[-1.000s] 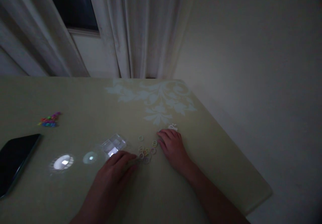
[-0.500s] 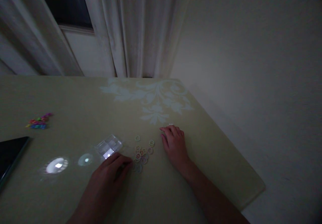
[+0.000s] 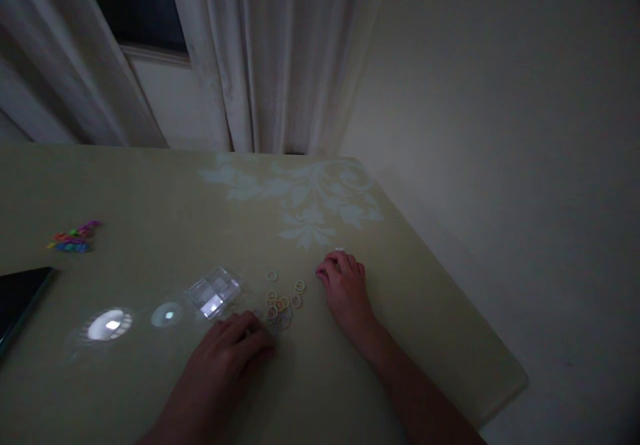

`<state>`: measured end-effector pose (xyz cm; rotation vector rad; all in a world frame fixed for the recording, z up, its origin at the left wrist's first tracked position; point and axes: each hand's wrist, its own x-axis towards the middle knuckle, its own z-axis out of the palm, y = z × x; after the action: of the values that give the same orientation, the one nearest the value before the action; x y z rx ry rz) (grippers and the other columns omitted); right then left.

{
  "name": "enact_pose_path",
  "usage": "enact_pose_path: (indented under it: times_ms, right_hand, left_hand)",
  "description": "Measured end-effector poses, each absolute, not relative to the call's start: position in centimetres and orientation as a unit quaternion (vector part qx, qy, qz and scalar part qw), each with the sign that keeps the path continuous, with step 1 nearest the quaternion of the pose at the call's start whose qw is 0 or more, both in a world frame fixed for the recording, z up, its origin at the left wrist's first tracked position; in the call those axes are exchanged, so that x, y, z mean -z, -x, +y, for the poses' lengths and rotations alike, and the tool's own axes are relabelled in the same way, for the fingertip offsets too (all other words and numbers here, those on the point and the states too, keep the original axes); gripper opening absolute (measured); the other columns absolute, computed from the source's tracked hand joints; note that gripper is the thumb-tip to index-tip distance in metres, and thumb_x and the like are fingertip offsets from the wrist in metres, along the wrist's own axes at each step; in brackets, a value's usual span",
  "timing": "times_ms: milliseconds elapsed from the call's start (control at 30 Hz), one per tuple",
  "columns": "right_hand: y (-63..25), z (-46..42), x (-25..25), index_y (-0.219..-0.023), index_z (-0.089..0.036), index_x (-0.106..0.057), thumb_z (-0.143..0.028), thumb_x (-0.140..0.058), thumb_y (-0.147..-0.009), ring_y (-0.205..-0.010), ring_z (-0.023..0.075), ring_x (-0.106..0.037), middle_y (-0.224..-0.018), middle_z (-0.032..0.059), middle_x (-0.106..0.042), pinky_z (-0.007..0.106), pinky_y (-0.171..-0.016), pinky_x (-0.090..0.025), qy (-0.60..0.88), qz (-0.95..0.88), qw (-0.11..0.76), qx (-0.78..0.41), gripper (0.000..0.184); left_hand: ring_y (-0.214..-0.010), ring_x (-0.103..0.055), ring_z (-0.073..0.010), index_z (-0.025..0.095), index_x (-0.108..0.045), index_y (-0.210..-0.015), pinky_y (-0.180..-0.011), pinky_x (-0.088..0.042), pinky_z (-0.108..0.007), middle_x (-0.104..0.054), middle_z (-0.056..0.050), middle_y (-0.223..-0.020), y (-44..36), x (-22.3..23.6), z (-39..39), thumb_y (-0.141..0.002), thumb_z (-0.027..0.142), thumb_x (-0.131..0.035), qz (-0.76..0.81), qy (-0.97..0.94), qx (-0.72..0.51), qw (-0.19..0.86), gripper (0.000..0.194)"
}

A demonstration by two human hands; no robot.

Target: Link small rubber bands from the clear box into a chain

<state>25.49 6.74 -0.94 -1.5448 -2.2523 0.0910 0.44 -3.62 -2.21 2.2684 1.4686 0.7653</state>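
A loose pile of small pale rings (image 3: 279, 305), like little rubber bands, lies on the table between my hands. My left hand (image 3: 233, 348) rests at the near left edge of the pile, fingers bent and drawn together, covering some of the rings; whatever is under its fingertips is hidden. Just beyond it sits a clear plastic compartment box (image 3: 214, 291). Right of the pile, my right hand (image 3: 345, 281) has its thumb and forefinger pinched together; I cannot make out what is in them. Small white pieces (image 3: 340, 250) show past its knuckles.
Several bright coloured small pieces (image 3: 75, 238) lie in a heap at the left. A dark flat device (image 3: 23, 298) stands at the left edge. Shiny round reflections fall on the table (image 3: 150, 391). A wall (image 3: 500, 165) borders the table's right side; curtains (image 3: 280, 65) hang behind.
My left hand has shifted right and over the near rings, hiding them. The thumb and forefinger of my right hand have closed together. The view has shifted slightly.
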Motion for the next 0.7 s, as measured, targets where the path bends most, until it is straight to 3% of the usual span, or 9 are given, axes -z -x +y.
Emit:
enact_pose_path:
  times_ms: [133, 233, 333, 433, 500, 700]
  right_hand:
    - [-25.1, 6.2, 0.7, -0.1, -0.019, -0.066, -0.015, -0.056, -0.105, -0.11, 0.028, -0.058, -0.115, 0.0112, -0.066, 0.043, -0.096, -0.044, 0.532, -0.812, 0.228, -0.077, 0.012]
    - [-24.5, 5.2, -0.4, -0.101, -0.019, -0.062, -0.014, -0.052, -0.105, -0.107, 0.0229, -0.058, -0.109, 0.0083, -0.065, 0.037, -0.097, -0.045, 0.485, -0.799, 0.296, -0.198, 0.012]
    - [-24.1, 4.1, -1.3, -0.101, -0.02, -0.059, -0.019, -0.05, -0.106, -0.095, 0.0185, -0.059, -0.102, 0.005, -0.064, 0.031, -0.087, -0.047, 0.454, -0.756, 0.337, -0.33, 0.011]
    - [-23.8, 3.2, -1.6, -0.101, -0.02, -0.058, -0.026, -0.05, -0.106, -0.087, 0.0164, -0.058, -0.094, 0.002, -0.063, 0.028, -0.079, -0.046, 0.443, -0.719, 0.339, -0.416, 0.011]
    - [-23.6, 2.8, -1.6, -0.101, -0.02, -0.058, -0.03, -0.051, -0.106, -0.083, 0.0156, -0.056, -0.089, 0.0006, -0.061, 0.027, -0.075, -0.045, 0.429, -0.706, 0.334, -0.454, 0.013]
    - [-23.0, 1.5, -2.1, -0.1, -0.021, -0.059, -0.036, -0.053, -0.106, -0.078, 0.0148, -0.051, -0.085, -0.0008, -0.056, 0.026, -0.07, -0.042, 0.403, -0.681, 0.306, -0.529, 0.018]
  left_hand:
    - [-0.086, -0.07, -0.023, 0.032, -0.076, -0.098, -0.079, -0.054, -0.036, -0.074, -0.003, -0.1, -0.8, 2.6, -3.9, -0.101, 0.024, -0.056, 0.523, -0.804, -0.236, 0.157, 0.022]
    - [-0.092, -0.07, -0.0238, 0.03, -0.074, -0.098, -0.082, -0.055, -0.036, -0.074, -0.004, -0.104, -1.1, 2.2, -3.9, -0.104, 0.027, -0.05, 0.528, -0.784, -0.279, 0.17, 0.024]
    - [-0.09, -0.072, -0.0217, 0.027, -0.07, -0.095, -0.078, -0.057, -0.03, -0.075, -0.003, -0.099, -1.2, 1.3, -3.9, -0.104, 0.036, -0.051, 0.549, -0.722, -0.348, 0.235, 0.023]
    - [-0.075, -0.073, -0.0184, 0.027, -0.07, -0.093, -0.068, -0.059, -0.025, -0.077, 0.0, -0.086, -1.2, 0.3, -3.7, -0.102, 0.043, -0.055, 0.575, -0.661, -0.374, 0.303, 0.024]
    - [-0.077, -0.077, -0.0184, 0.028, -0.073, -0.097, -0.068, -0.061, -0.024, -0.08, 0.001, -0.088, -1.2, -0.2, -3.6, -0.1, 0.044, -0.06, 0.576, -0.642, -0.393, 0.32, 0.021]
    - [-0.079, -0.082, -0.0192, 0.032, -0.082, -0.097, -0.071, -0.066, -0.024, -0.085, 0.003, -0.093, -1.4, -0.9, -3.2, -0.093, 0.034, -0.065, 0.555, -0.647, -0.44, 0.284, 0.017]
